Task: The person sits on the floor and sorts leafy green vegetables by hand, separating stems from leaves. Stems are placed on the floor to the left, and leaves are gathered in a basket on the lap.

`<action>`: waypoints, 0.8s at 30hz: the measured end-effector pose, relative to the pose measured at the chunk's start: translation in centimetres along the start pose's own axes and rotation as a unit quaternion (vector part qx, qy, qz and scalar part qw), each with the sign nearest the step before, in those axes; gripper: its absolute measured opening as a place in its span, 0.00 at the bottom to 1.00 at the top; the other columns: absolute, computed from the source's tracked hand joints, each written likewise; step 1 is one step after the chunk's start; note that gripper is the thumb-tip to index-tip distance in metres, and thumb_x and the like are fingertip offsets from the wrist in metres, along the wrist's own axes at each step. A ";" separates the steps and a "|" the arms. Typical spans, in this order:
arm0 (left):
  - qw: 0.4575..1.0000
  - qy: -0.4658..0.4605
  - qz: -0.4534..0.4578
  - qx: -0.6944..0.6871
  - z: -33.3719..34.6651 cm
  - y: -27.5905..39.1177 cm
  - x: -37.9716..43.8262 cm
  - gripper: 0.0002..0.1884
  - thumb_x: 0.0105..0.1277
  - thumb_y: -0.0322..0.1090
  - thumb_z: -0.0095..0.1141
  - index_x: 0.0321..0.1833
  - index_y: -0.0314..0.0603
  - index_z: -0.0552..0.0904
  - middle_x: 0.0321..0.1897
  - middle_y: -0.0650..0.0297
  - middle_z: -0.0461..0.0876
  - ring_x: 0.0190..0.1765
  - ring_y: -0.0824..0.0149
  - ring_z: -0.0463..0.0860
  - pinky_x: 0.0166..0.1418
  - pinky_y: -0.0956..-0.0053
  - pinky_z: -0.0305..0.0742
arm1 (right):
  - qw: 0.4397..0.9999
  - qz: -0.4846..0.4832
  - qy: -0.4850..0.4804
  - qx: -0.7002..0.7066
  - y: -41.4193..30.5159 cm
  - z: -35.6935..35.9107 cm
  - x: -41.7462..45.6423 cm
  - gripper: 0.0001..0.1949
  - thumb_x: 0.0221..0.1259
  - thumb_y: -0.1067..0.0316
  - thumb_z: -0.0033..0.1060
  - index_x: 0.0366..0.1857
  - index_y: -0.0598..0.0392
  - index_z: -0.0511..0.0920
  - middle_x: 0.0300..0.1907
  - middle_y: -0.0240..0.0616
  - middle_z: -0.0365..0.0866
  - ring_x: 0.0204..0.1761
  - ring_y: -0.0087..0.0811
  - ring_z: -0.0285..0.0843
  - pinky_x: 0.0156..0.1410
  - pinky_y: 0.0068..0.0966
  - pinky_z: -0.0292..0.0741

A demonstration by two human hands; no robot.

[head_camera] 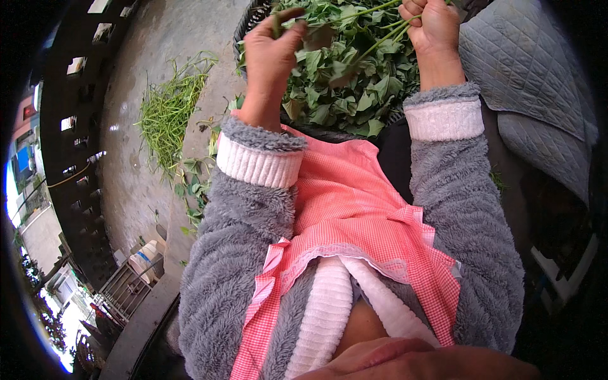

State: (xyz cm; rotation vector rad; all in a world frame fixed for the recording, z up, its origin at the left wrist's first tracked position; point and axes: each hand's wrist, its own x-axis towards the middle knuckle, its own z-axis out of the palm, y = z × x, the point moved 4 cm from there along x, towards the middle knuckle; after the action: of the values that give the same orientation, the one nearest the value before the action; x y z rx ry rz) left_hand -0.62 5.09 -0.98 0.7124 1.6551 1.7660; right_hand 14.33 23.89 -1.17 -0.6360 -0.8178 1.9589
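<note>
A dark woven basket (241, 35) full of green leaves (351, 90) stands before me at the top of the view. Over its right side, my right hand (434, 23) is closed around several long green stems (380, 42), which slant down to the left with leaves on them. My left hand (278, 42) is raised at the basket's left edge, thumb and fingers bent around a short piece of green; motion blur hides whether it is gripped. Blurred dark leaves hang just right of its fingertips.
On the concrete floor at left lies a heap of thin green stems (173, 114), with loose leaves (192, 185) below it. A grey quilted cloth (522, 71) is at right. A metal rack (126, 292) with a white container (146, 261) stands lower left, near a perforated dark wall (71, 156).
</note>
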 end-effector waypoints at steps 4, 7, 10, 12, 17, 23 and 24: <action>0.994 -0.068 0.031 0.083 1.7 -1.1 0.2 0.11 0.60 0.29 0.58 0.45 0.34 0.81 0.26 0.66 0.83 0.29 0.78 0.78 0.35 0.83 0.73 | 0.999 0.024 -0.030 -0.003 0.3 0.6 -0.2 0.09 0.68 0.59 0.43 0.31 0.47 0.71 0.14 0.22 0.55 0.13 0.18 0.50 0.15 0.16 0.50; 0.994 -0.090 -0.024 0.055 1.7 -2.2 0.1 0.08 0.61 0.30 0.57 0.39 0.34 0.82 0.25 0.66 0.82 0.27 0.78 0.78 0.32 0.82 0.72 | 0.998 0.033 -0.049 0.002 0.3 0.7 -0.3 0.09 0.68 0.59 0.43 0.31 0.47 0.71 0.14 0.21 0.55 0.13 0.17 0.49 0.15 0.16 0.49; 0.989 -0.056 0.021 0.136 1.7 -2.5 0.2 0.08 0.62 0.32 0.57 0.35 0.33 0.82 0.23 0.65 0.82 0.24 0.77 0.77 0.28 0.82 0.71 | 0.997 0.025 -0.075 0.005 0.0 0.9 -0.5 0.10 0.68 0.58 0.43 0.31 0.47 0.71 0.14 0.21 0.54 0.13 0.17 0.48 0.15 0.16 0.48; 0.993 -0.007 0.019 0.118 1.5 -2.5 0.2 0.09 0.62 0.33 0.56 0.33 0.32 0.81 0.22 0.64 0.81 0.21 0.76 0.75 0.25 0.81 0.70 | 0.979 0.068 -0.132 0.136 0.6 1.8 -1.0 0.10 0.68 0.56 0.44 0.31 0.47 0.71 0.14 0.21 0.54 0.12 0.17 0.47 0.15 0.16 0.48; 0.945 0.213 -0.190 -0.161 -2.6 -5.4 1.2 0.06 0.62 0.32 0.56 0.34 0.36 0.76 0.16 0.66 0.72 0.14 0.73 0.69 0.14 0.77 0.65 | 0.990 -0.119 -0.071 0.040 -0.4 3.8 -2.6 0.13 0.67 0.51 0.45 0.29 0.46 0.70 0.14 0.20 0.54 0.12 0.16 0.45 0.16 0.16 0.47; 0.981 0.157 -0.075 -0.091 -2.5 -2.2 1.0 0.10 0.61 0.30 0.58 0.44 0.38 0.77 0.19 0.69 0.71 0.14 0.77 0.64 0.15 0.80 0.59 | 0.985 -0.124 -0.104 0.056 -3.2 1.1 -1.1 0.12 0.68 0.53 0.43 0.28 0.46 0.68 0.13 0.19 0.48 0.12 0.16 0.40 0.17 0.17 0.43; 0.986 0.152 -0.062 -0.034 -1.9 -1.6 0.9 0.10 0.61 0.29 0.58 0.45 0.39 0.77 0.20 0.70 0.71 0.15 0.78 0.63 0.16 0.80 0.58 | 0.985 -0.116 -0.111 0.062 -3.4 1.4 -1.1 0.12 0.69 0.54 0.42 0.29 0.46 0.68 0.13 0.19 0.48 0.12 0.16 0.40 0.17 0.17 0.43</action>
State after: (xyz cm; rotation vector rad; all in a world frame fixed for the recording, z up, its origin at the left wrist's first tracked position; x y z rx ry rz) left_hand -2.48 4.55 -2.76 0.3123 1.7819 1.9007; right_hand 15.69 23.83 2.35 -0.2385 -0.8566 1.8698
